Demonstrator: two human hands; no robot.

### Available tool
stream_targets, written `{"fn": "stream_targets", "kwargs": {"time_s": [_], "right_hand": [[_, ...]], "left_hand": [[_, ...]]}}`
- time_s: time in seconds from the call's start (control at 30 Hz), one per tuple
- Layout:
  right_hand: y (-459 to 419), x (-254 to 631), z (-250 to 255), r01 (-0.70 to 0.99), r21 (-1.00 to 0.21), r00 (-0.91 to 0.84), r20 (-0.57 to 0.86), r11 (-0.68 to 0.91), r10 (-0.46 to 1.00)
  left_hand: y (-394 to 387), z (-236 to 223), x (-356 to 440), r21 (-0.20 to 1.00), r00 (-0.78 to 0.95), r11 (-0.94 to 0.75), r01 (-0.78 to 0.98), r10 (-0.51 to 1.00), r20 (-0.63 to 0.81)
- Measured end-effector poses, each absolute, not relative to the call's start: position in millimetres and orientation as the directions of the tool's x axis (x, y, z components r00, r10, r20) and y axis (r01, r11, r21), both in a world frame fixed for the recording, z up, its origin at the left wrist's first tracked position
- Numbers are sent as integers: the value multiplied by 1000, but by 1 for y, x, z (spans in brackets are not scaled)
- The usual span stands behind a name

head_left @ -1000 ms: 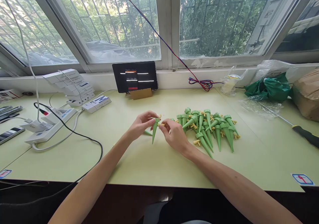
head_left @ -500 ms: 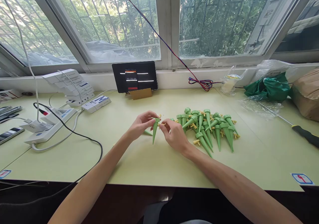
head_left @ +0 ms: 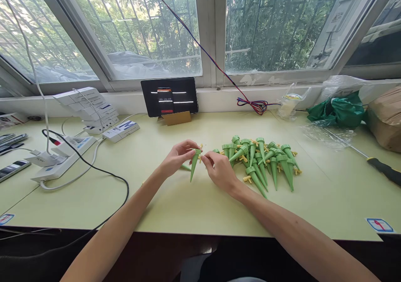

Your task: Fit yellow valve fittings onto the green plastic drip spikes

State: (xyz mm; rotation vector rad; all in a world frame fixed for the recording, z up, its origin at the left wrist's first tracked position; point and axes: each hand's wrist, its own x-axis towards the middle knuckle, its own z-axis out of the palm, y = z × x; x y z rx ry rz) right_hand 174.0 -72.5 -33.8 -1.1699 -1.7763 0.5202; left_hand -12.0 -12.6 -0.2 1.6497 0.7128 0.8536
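My left hand (head_left: 176,156) pinches the wide top of a green cone-shaped spike (head_left: 194,165), which points down toward me above the pale green table (head_left: 194,207). My right hand (head_left: 219,170) is closed on a small yellow piece (head_left: 201,158) at the spike's top, fingertips against it. Just to the right lies a pile of several like green spikes with yellow fittings (head_left: 263,163). Another green spike (head_left: 186,166) lies partly hidden behind my left hand.
A tablet with a timer (head_left: 169,96) leans at the window sill. White boxes (head_left: 89,108), a power strip (head_left: 62,158) and a black cable (head_left: 103,173) lie to the left. Green bags (head_left: 340,110), clear plastic and a screwdriver (head_left: 384,170) are at the right.
My hands have stayed nearly in place. The spike has tilted slightly and my right fingers have shifted a little at the yellow piece.
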Motion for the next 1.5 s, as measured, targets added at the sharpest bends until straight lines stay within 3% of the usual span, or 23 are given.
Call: {"fn": "stream_targets", "kwargs": {"time_s": [0.73,1.5], "right_hand": [[-72,173,-34,515,-742,-140,421,429,896],[-72,174,-37,454,-749,-143,473,482,869]], "left_hand": [[-14,1,-12,973,558,-228,25,811,176],[-12,0,-13,978,560,-210,-2,810,175]]}}
